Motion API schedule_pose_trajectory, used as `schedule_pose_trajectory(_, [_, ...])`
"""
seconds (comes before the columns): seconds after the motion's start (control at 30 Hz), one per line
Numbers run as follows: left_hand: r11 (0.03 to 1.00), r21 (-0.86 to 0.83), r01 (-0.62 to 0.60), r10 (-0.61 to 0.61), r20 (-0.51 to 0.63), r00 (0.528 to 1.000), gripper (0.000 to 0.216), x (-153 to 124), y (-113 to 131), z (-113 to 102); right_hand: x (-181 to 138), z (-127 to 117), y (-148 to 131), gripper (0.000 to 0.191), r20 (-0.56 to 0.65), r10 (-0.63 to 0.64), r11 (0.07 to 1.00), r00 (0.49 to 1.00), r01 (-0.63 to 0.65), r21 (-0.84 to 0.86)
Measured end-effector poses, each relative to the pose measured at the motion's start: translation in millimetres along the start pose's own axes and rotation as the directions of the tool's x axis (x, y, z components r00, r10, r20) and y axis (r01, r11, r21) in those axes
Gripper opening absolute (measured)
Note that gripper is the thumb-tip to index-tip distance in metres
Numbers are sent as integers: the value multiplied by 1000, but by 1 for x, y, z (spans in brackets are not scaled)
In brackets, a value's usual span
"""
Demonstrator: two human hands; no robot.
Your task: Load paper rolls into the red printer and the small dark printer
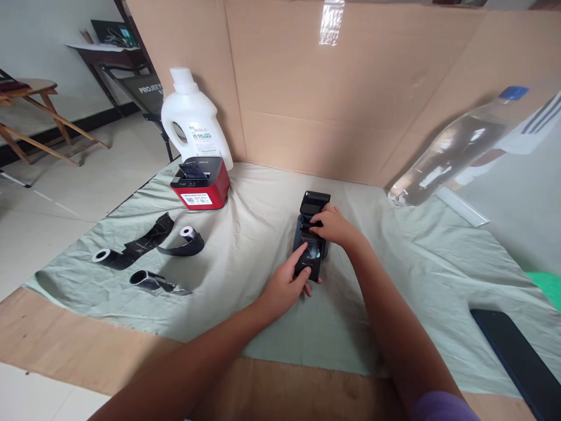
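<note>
Gripping the near end of a glossy black rectangular handheld device (313,252) with the left hand (287,285), mid-counter (83,336) on pale green cloth (245,234). Touching it just below its raised black lid (313,202) with the right hand (333,227), fingers bent; impossible to tell whether pinching anything. Working well to the right of three loose black rolls with pale ends (114,260) and a boxy red machine with a black top (222,188).

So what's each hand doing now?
Left hand: half curled at the black device's near end; grip unclear.
Right hand: bent, touching its upper part; grip unclear.

Homelike setting: desk (114,57), detergent bottle (198,120)
</note>
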State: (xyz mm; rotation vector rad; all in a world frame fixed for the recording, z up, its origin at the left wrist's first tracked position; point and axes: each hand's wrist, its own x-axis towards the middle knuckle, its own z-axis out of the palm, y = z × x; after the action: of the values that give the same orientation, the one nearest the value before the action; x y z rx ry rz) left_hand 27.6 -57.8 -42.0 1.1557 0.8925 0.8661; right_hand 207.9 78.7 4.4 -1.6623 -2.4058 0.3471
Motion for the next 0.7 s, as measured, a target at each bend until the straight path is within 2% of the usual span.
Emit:
schedule_pose_trajectory(0.1, [1000, 12, -1, 1, -6, 1000, 72, 0, -1, -1, -2, 1, -5, 16, -34, 19, 1000, 999, -18, 6])
schedule_pose_trajectory(0.27, [1000, 28, -1, 1, -19, 1000, 72, 1, 2, 1, -7, -1, -15, 17, -105, 142, 990, 984, -138, 43])
schedule_pose_trajectory(0.37, [999, 34, 8, -7, -19, 1000, 71, 0, 6, 2, -8, -4, -18, 22, -169, 238, 971, 956, -230, 69])
schedule_pose_trajectory(0.5, [1000, 27, 14, -14, -10, 1000, 68, 0, 7, 2, -8, -4, -18, 34, -184, 352, 935, 918, -335, 118])
schedule_pose_trajectory(0.57, [999, 38, 16, -16, -7, 1000, 65, 0, 5, 2, -7, -2, -15, 46, -234, 361, 929, 903, -329, 168])
schedule_pose_trajectory(0.7, [997, 78, -5, 4, 9, 1000, 49, 1, 2, 1, -2, -2, -7, 63, -367, 358, 906, 859, -225, 357])
